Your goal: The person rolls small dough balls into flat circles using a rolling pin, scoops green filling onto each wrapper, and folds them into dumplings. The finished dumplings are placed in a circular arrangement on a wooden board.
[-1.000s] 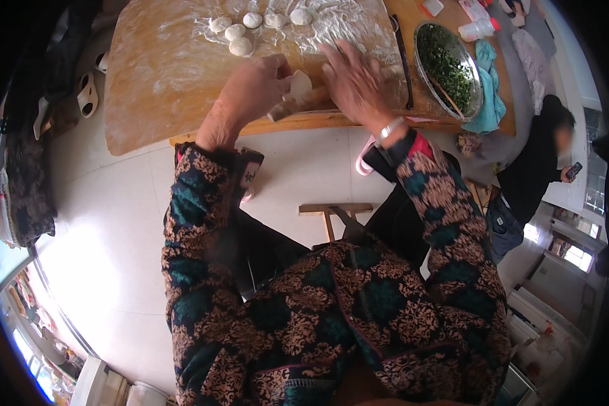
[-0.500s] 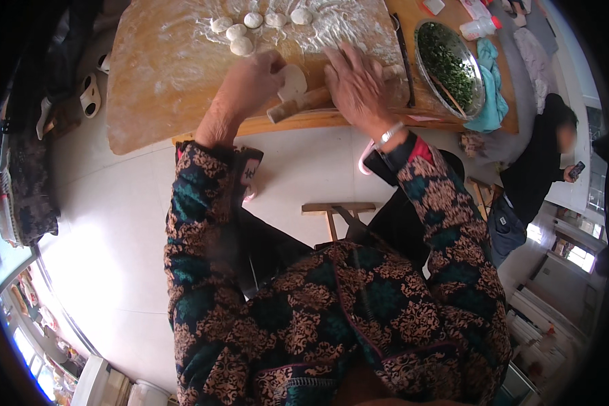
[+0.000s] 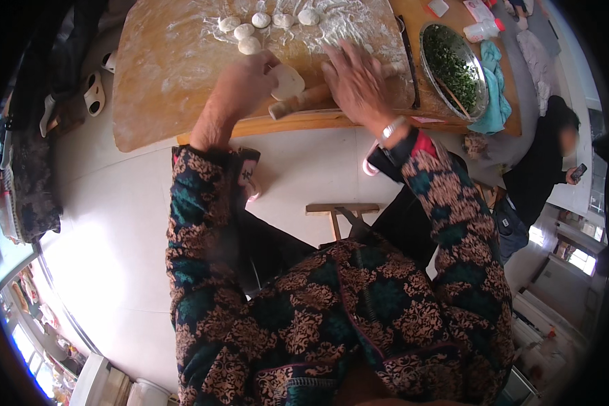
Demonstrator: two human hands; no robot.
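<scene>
My left hand (image 3: 242,86) is closed on the edge of a thin, pale dough wrapper (image 3: 289,84) at the near side of a floured wooden board (image 3: 162,88). A wooden rolling pin (image 3: 299,103) lies slantwise against the wrapper's near edge. Over the pin's middle rests my right hand (image 3: 356,89), palm down, fingers stretched out and apart. The pin's far end shows beyond that hand. Several small dough balls (image 3: 262,20) sit on the board ahead of my hands, the closest one (image 3: 249,45) just beyond my left fingers.
Right of the board stands a metal bowl of chopped greens (image 3: 453,71) with a wooden stick in it. A teal cloth (image 3: 495,95) and a white bottle with a red cap (image 3: 483,30) lie beside it. Another person (image 3: 545,155) is at the far right, holding a phone.
The whole view has shifted slightly. The wrapper shows more beside my left hand, which still holds its edge. My right hand stays on the rolling pin.
</scene>
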